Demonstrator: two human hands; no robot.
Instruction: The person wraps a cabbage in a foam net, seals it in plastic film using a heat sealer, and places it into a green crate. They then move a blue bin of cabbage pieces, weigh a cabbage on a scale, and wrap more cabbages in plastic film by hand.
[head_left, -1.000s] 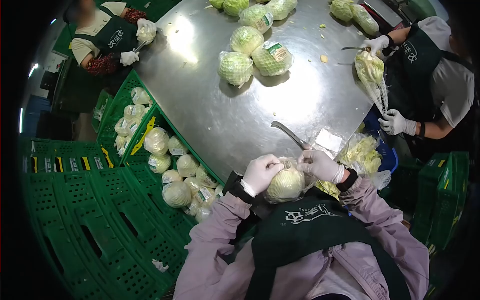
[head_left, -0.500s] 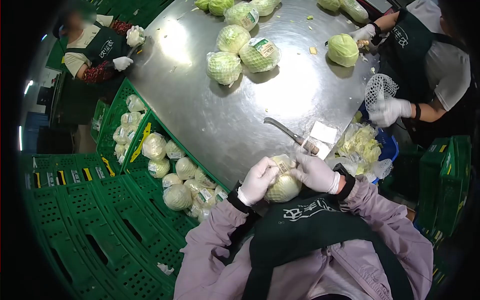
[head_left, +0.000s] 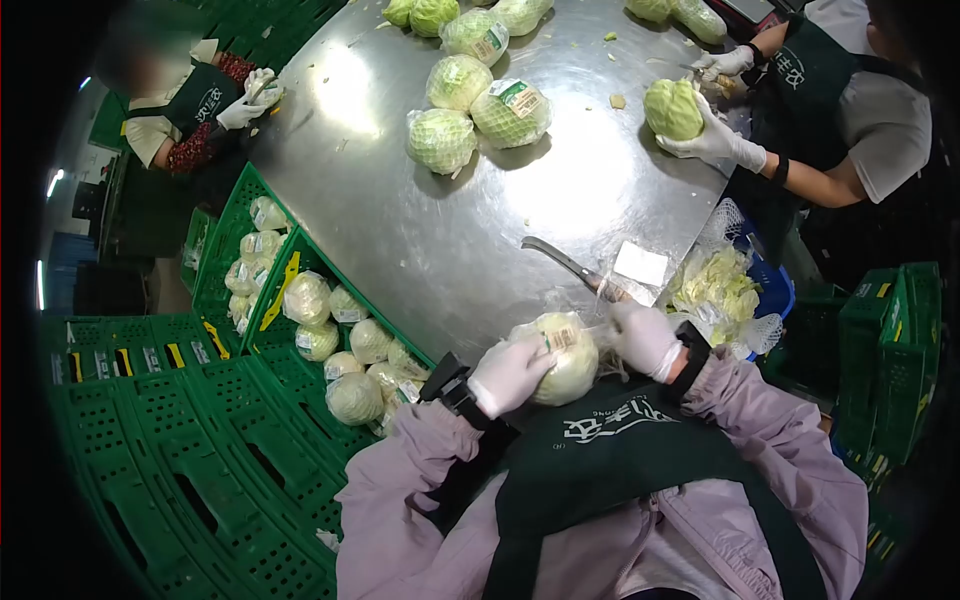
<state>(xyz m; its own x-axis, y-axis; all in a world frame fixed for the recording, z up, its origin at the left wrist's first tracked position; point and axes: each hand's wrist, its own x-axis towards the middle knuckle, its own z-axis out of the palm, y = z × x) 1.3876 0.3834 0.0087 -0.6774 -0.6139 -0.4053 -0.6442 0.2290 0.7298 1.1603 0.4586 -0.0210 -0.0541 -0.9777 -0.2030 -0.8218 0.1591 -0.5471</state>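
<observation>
My left hand (head_left: pixel 512 375), in a white glove, is closed round the side of a pale cabbage (head_left: pixel 568 375) held at the table's near edge, in front of my apron. A printed label (head_left: pixel 562 338) shows on top of the cabbage. Gathered see-through wrapping (head_left: pixel 606 358) stretches from its right side to my right hand (head_left: pixel 646 342), whose gloved fingers are closed on it. Just beyond that hand lies a knife (head_left: pixel 565 262) with a curved blade, its handle partly covered by the wrapping. Beside the handle is a white paper square (head_left: pixel 640 263).
Several net-wrapped cabbages (head_left: pixel 442 140) stand on the metal table (head_left: pixel 380 230). Green crates (head_left: pixel 270 350) with wrapped cabbages line the left side. At right, a blue bin (head_left: pixel 775 285) holds leaf trimmings. One co-worker (head_left: pixel 840 110) handles a cabbage at right; another person (head_left: pixel 190 100) works at far left.
My right hand has drawn away to the right, pulling wrapping off the cabbage's side. My left hand has shifted slightly left and down. The right co-worker now grips the cabbage on the table.
</observation>
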